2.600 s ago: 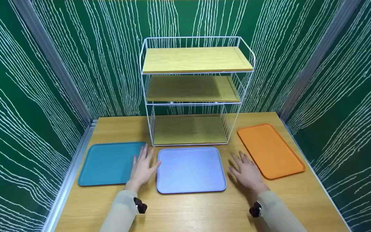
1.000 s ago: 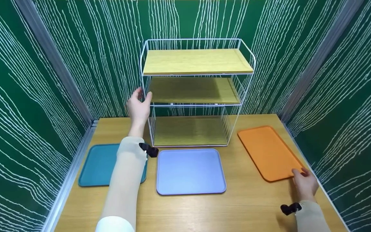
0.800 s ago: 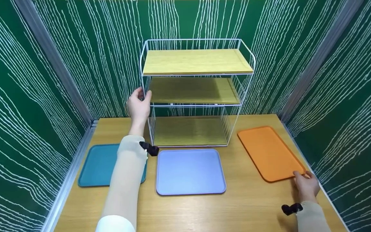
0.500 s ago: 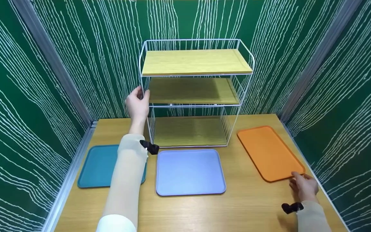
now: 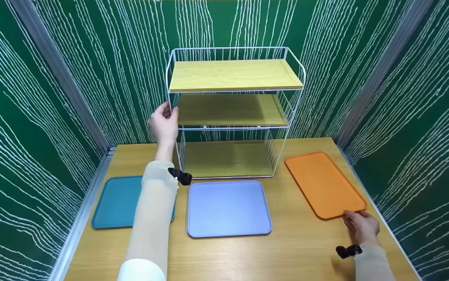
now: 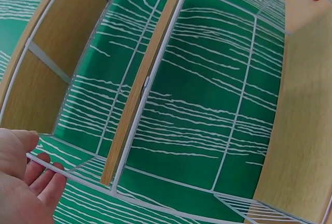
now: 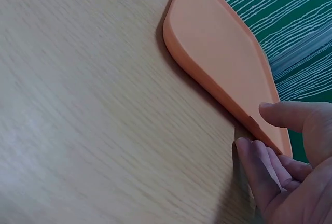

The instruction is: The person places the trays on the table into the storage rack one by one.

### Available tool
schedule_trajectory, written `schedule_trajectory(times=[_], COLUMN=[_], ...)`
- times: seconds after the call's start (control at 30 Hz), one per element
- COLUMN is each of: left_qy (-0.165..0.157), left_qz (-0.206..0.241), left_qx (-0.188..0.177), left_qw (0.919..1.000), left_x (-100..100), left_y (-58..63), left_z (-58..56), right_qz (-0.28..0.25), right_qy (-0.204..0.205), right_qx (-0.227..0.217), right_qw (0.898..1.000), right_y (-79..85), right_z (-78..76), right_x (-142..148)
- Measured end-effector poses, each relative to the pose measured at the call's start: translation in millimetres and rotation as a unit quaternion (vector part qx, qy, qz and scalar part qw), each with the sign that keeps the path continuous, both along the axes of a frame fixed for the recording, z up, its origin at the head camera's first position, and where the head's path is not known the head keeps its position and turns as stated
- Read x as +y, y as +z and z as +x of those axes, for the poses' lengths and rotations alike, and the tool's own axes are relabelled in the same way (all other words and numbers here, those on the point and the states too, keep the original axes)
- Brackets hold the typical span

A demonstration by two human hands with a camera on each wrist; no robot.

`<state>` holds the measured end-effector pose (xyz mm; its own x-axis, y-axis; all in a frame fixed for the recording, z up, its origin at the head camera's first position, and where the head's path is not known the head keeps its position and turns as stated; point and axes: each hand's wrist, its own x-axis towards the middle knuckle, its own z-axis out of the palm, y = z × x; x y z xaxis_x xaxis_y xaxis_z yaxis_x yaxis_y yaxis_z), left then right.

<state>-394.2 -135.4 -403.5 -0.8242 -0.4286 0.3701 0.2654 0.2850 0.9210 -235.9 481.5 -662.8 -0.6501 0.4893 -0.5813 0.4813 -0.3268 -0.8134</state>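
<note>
A white wire rack (image 5: 286, 148) with three wooden shelves stands at the back of the table. My left hand (image 5: 164, 123) holds its left front post at middle-shelf height; in the left wrist view the fingers (image 6: 51, 185) curl round the white wire, with the thumb on the other side. On the right lies an orange tray (image 5: 325, 185), set at a slant. My right hand (image 5: 362, 226) is at its near short edge. Seen from the right wrist, the thumb (image 7: 290, 114) is over the rim and the bent fingers (image 7: 259, 169) are against the outer side and underneath.
A lilac tray (image 5: 229, 208) lies in front of the rack. Left of it is a teal tray (image 5: 117, 201), partly covered by my left forearm. Green walls with white lines enclose the wooden table (image 5: 232, 257) at the back and sides.
My left hand has gone from over the teal tray up to the rack's post. My right hand went from the orange tray's left side to its near edge, then slid slightly left along it.
</note>
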Motion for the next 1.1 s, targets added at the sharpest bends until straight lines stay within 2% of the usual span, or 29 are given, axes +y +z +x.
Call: schedule_trajectory(times=[0.27,0.37,0.57,0.63,0.77,0.87,1.0,1.1], left_qy=[0.013,0.018,0.013,0.011,0.011,0.016,0.015,0.016], left_qz=[-0.018,-0.024,-0.008,-0.006,-0.005,-0.008,-0.013,-0.013], left_qx=[0.008,0.006,0.002,0.004,0.009,0.012,0.01,0.01], left_qw=[0.9997,0.9995,0.9999,0.9999,0.9999,0.9998,0.9997,0.9997], left_x=[-0.1,-0.6,-3.1,-3.7,-5.1,-6.3,-8.0,-8.8], left_y=[-4.3,-1.8,6.5,7.7,6.9,5.5,4.6,4.1], left_z=[-0.7,-1.7,-4.8,-5.8,-7.4,-7.3,-6.5,-6.5], right_qz=[0.016,0.017,-0.01,0.001,0.059,0.076,0.051,0.025], right_qy=[-0.017,-0.017,-0.013,-0.012,-0.012,-0.015,-0.019,-0.035], right_qx=[-0.001,0.004,0.02,0.013,-0.01,-0.015,-0.017,-0.016], right_qw=[1.0,1.0,1.0,1.0,0.998,0.997,0.998,0.999], right_y=[5.1,11.9,21.4,23.0,28.8,33.8,36.0,31.2], right_z=[6.0,8.2,11.4,12.1,15.0,16.7,16.4,13.2], right_x=[-19.0,-27.8,-34.8,-36.0,-39.3,-39.5,-35.2,-30.5])
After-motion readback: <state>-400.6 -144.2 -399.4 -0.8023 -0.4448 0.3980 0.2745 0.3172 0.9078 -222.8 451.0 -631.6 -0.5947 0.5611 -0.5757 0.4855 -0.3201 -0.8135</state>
